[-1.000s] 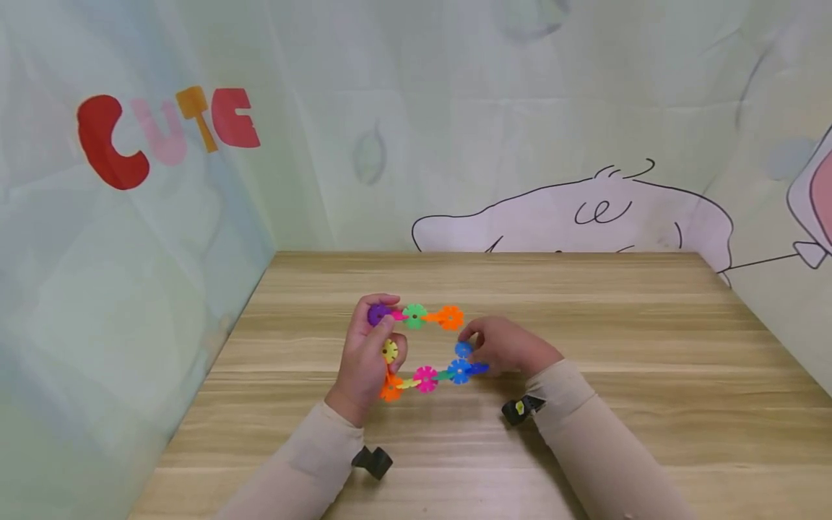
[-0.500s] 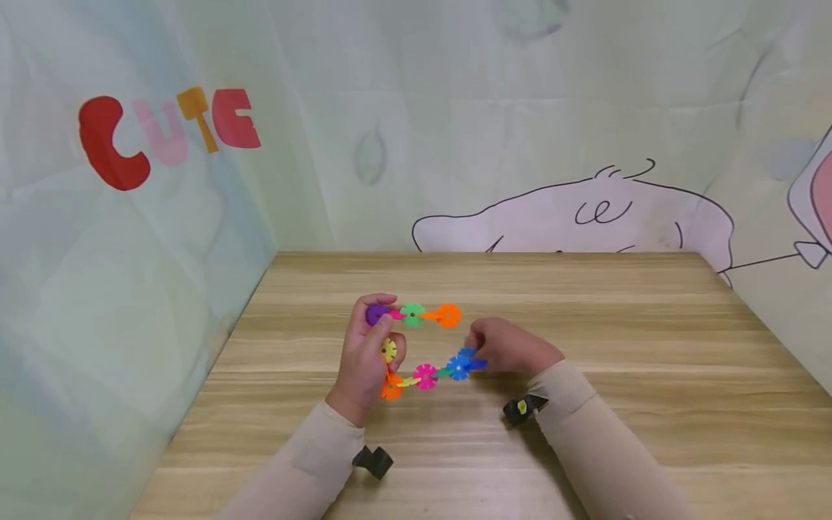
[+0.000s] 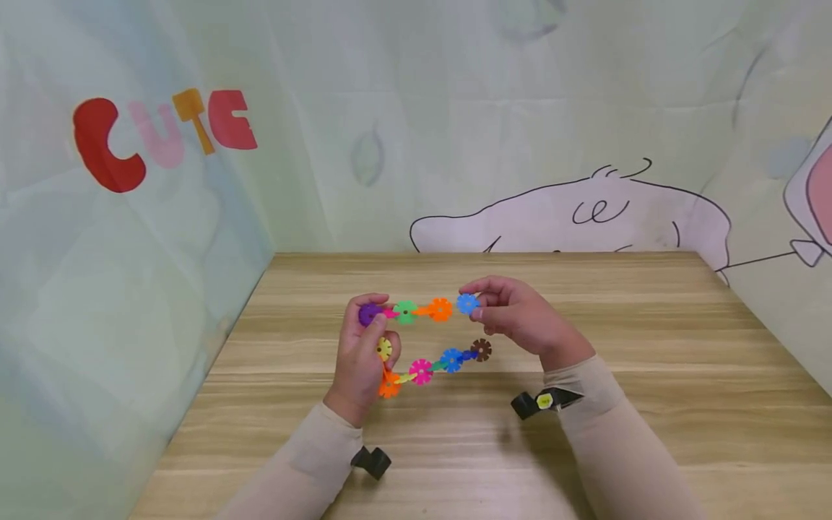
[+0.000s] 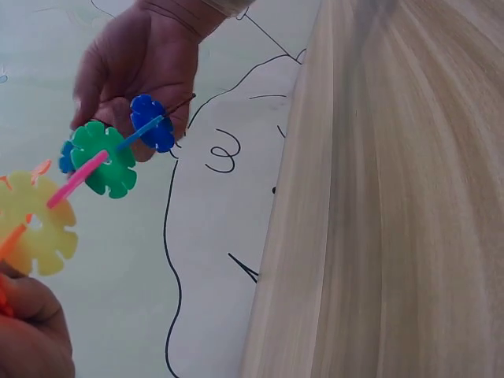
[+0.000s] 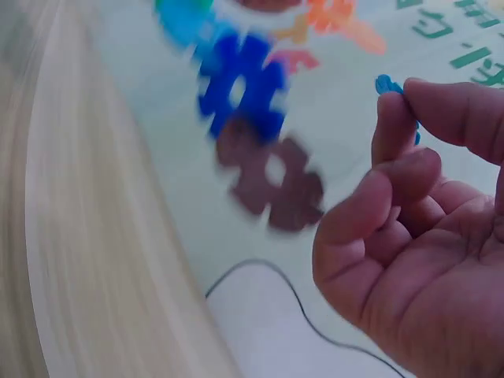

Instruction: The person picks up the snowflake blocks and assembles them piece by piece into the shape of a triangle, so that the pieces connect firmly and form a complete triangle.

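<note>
My left hand (image 3: 354, 361) grips a chain of interlocking plastic snowflake discs at its bent left side, by the purple disc (image 3: 370, 315). The upper strand runs through a green disc (image 3: 406, 312) to an orange disc (image 3: 440, 310) at its end. Below it, the other strand passes a pink disc (image 3: 421, 371) and a blue one, ending in a brown disc (image 3: 481, 350). Between thumb and fingers, my right hand (image 3: 529, 321) pinches a light blue snowflake disc (image 3: 467, 304), just right of the orange end. In the right wrist view this disc (image 5: 384, 84) shows edge-on.
Both hands are above a wood-grain table (image 3: 416, 448). A printed cloth backdrop (image 3: 325, 166) rises behind the table and along its left side. Small black cameras (image 3: 373, 462) are strapped to both wrists.
My right hand has moved up from the lower strand's end to the upper strand's end, carrying the light blue disc. The brown disc has come into sight; the left hand keeps its grip.
</note>
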Available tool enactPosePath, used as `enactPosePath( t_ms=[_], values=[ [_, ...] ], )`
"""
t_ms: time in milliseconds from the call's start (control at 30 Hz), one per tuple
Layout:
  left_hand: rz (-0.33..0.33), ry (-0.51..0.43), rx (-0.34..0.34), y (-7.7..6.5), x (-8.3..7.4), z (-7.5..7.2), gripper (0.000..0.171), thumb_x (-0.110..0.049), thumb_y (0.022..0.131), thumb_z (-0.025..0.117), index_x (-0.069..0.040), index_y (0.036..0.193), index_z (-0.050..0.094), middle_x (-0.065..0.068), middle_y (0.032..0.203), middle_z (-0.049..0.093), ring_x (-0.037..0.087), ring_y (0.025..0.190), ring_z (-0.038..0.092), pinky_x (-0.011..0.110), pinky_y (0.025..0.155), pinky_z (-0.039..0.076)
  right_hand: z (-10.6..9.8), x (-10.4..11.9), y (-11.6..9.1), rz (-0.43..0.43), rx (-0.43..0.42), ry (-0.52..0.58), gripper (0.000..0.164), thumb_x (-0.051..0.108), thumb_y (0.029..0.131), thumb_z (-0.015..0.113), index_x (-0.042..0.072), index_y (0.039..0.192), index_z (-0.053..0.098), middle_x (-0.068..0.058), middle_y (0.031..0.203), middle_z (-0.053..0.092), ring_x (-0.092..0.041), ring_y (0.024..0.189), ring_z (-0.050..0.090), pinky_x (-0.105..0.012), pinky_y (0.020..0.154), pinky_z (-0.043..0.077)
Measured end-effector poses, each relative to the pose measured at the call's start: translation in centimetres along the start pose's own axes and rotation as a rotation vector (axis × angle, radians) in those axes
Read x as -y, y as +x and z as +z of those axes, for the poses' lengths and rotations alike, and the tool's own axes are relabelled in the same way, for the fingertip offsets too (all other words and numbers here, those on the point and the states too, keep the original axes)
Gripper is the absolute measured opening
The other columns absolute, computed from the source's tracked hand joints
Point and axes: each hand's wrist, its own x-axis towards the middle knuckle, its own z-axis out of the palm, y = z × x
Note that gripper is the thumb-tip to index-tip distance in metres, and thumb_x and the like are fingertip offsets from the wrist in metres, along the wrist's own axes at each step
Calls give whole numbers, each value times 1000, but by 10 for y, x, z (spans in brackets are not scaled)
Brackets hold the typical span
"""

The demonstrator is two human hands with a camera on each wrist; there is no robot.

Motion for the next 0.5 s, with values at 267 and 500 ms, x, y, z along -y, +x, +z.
enactPosePath(
  t_ms=[267, 500],
  values=[
    [14, 19, 9, -1, -1, -1, 26, -6, 109, 33, -6, 133, 43, 7, 125, 47, 12, 53, 43, 17, 46, 38, 10, 12, -5, 19, 34, 121, 31, -6, 103, 56, -7, 133, 57, 1, 91, 66, -9, 83, 64, -21, 74, 55],
    [42, 15, 26, -2, -2, 0, 26, -3, 108, 34, -3, 133, 43, 7, 122, 48, 12, 52, 44, 17, 45, 38, 11, 11, -4, 7, 39, 65, 30, -3, 102, 59, -11, 132, 56, 0, 90, 65, -12, 77, 57, -23, 73, 54]
  ],
)
